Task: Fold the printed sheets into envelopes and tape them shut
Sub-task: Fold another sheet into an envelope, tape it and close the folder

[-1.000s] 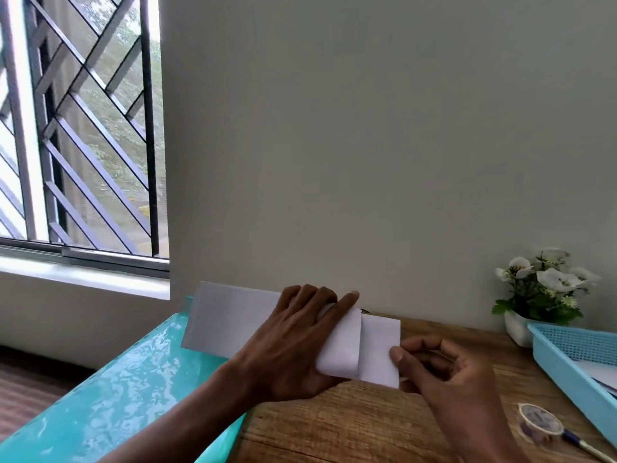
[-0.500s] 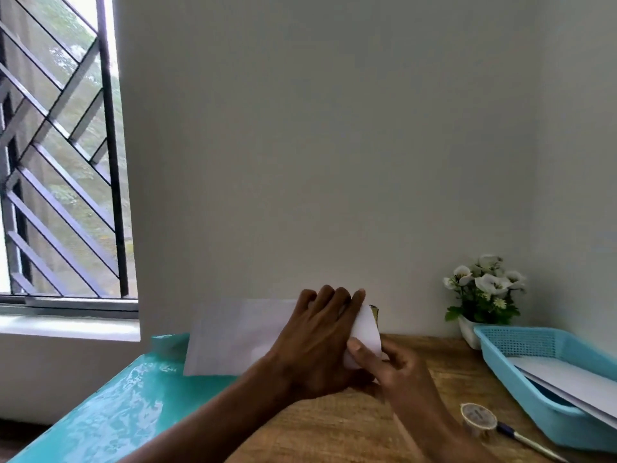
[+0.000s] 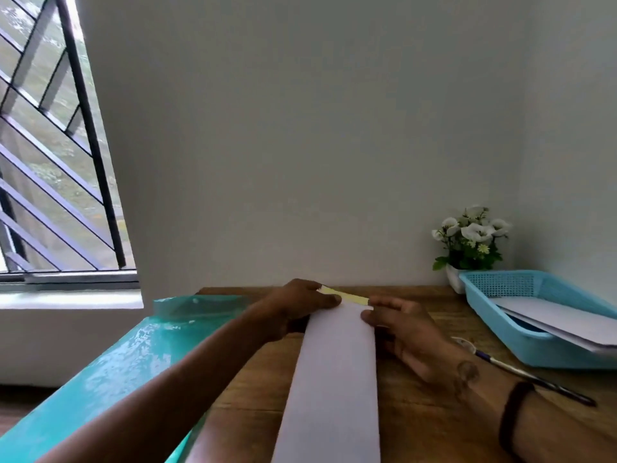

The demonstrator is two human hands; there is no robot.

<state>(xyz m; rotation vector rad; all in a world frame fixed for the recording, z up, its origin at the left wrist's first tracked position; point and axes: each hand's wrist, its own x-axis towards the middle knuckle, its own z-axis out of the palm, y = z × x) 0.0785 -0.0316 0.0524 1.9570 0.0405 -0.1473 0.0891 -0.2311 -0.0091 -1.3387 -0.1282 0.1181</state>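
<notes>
Left hand (image 3: 300, 304) and right hand (image 3: 399, 324) each pinch an end of the yellowish tape strip (image 3: 347, 296) at 12 o'clock of the long white folded paper sheet (image 3: 334, 379) on the wooden tabletop (image 3: 427, 426).

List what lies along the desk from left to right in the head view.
Teal plastic sheet → left hand → folded white paper → right hand → pen → blue tray holding sheets.
</notes>
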